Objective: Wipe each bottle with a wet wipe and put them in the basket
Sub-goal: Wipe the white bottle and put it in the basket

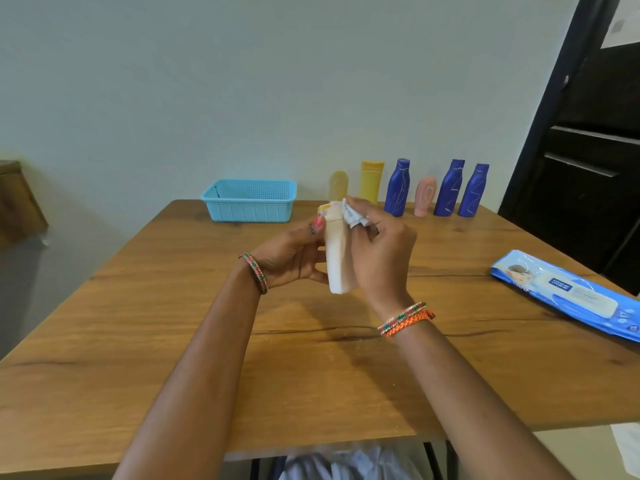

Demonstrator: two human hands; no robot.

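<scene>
Held bottle: cream-white bottle (337, 252) with a yellow-marked top end, raised above the middle of the wooden table (138, 341), upright with a slight tilt.
Wet wipe: white wet wipe (351, 214), crumpled, pressed against the upper right side of the cream-white bottle.
Left hand: left hand (294, 258) grips the bottle from its left side, thumb up near the cap, fingers curled round the body.
Right hand: right hand (381, 247) pinches the wipe between curled fingers and holds it to the bottle.
Basket: blue basket (249, 200) at the table's far edge, left of the bottle row; nothing visible inside.
Waiting bottles: row of six bottles (408, 188) upright along the far edge, right of the basket: two yellow, three dark blue, one pink.
Wipe supply: blue wipes pack (568, 292) flat on the table at the right, well apart from the hands.
</scene>
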